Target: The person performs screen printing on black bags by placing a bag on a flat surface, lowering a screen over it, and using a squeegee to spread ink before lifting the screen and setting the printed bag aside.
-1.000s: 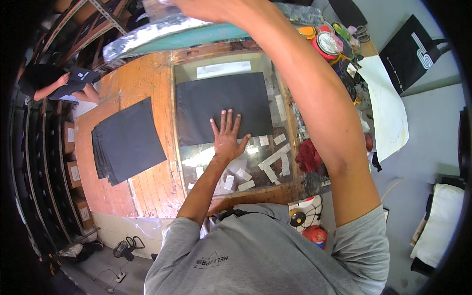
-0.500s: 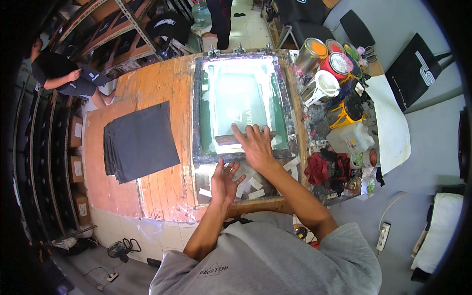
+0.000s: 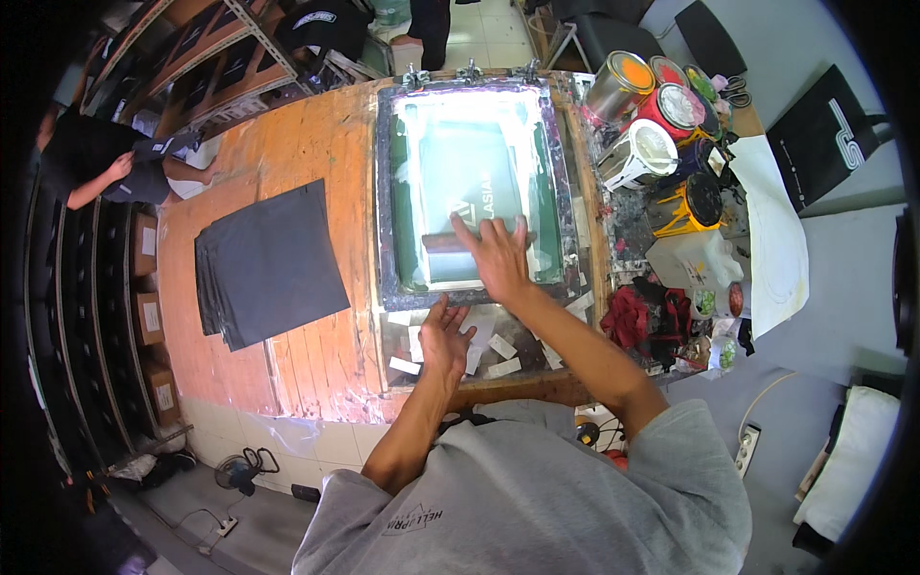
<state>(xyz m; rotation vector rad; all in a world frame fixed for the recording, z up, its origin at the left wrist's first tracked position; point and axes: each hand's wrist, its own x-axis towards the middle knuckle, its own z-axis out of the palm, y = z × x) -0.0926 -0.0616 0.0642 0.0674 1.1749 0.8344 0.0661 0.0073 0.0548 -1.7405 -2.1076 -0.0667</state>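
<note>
My right hand (image 3: 500, 259) grips a dark squeegee (image 3: 443, 243), its index finger stretched along the blade's left part. The squeegee lies crosswise on the green mesh of a screen-printing frame (image 3: 387, 230), which has pale lettering and a white border. My left hand (image 3: 445, 343) is palm up, fingers apart, at the frame's front edge. Its fingertips reach the edge; whether they touch it I cannot tell. Whatever lies beneath the mesh is hidden. Left of the frame rests a stack of black sheets (image 3: 273, 264) on the wooden table (image 3: 287, 379).
Metal clamps (image 3: 470, 73) hold the frame's far edge. On the right crowd paint cans (image 3: 621, 84), a white tub (image 3: 640, 153) and a dark red rag (image 3: 628, 318). At far left a person (image 3: 91, 158) holds something black beside shelving (image 3: 244, 38).
My right hand has pushed the squeegee a little away from me over the mesh. My left hand's fingers are slightly more curled at the front edge. The view has shifted a little.
</note>
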